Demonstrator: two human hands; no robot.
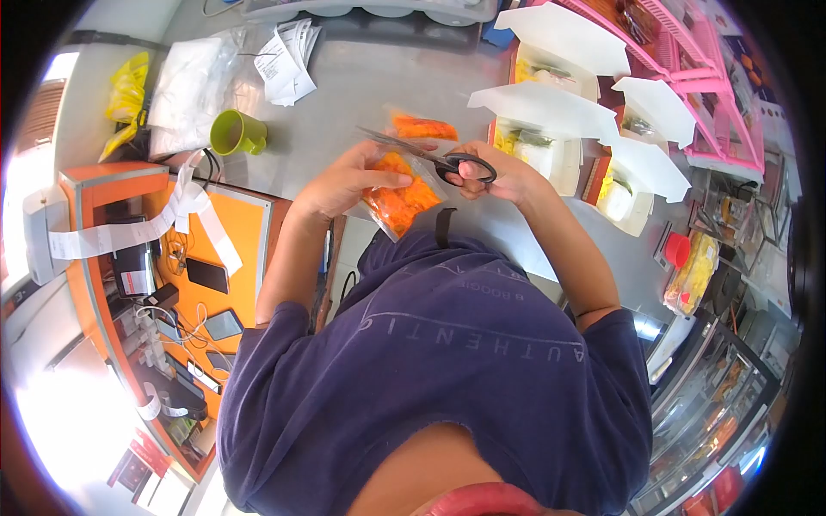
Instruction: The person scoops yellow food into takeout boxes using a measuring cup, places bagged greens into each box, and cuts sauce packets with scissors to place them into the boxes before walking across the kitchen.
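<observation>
My left hand (348, 181) holds a clear plastic bag (403, 202) of orange food, with the thumb pressed on its front. My right hand (495, 174) grips the black handles of a pair of scissors (434, 159). The blades point left and lie across the top of the bag, over the fingers of my left hand. Just beyond the scissors, a second piece of orange food in clear plastic (426, 128) rests on the metal counter (344, 112).
Several open white boxes (568, 163) of food stand at the right, beside pink baskets (731, 112). A green mug (238, 133), paper slips (286, 62) and plastic bags (189, 82) are at the left. An orange shelf (232, 249) holds phones and cables.
</observation>
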